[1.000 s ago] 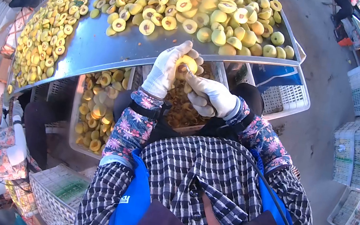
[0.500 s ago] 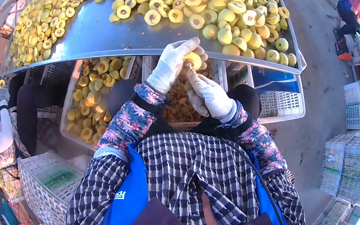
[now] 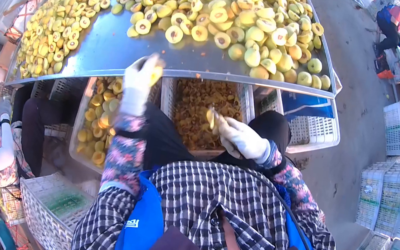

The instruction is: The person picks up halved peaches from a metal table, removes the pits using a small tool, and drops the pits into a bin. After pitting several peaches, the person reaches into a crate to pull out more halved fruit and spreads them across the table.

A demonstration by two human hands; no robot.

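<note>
My left hand (image 3: 137, 84), in a white glove, is at the front edge of the metal table (image 3: 113, 40), blurred by motion. It grips a yellow fruit half (image 3: 156, 74) that looks like peach or apricot, above the crate of fruit halves (image 3: 99, 123). My right hand (image 3: 244, 139), gloved too, is closed around a short, thin tool (image 3: 218, 119), mostly hidden by the fingers. A yellow curved piece (image 3: 209, 118) shows at its tip. Under that tip stands a crate of brownish pits and scraps (image 3: 199, 98), between my knees.
Piles of halved fruit (image 3: 219, 16) cover much of the table. A white crate (image 3: 315, 125) stands under its right end. Stacked crates (image 3: 392, 196) are on the floor at right. Another person (image 3: 0, 149) sits at left; a white crate (image 3: 55, 201) is beside me.
My hands, together at the table edge before, have parted. The left moved left and down with the fruit half; the right moved down and right over the scraps crate with the tool.
</note>
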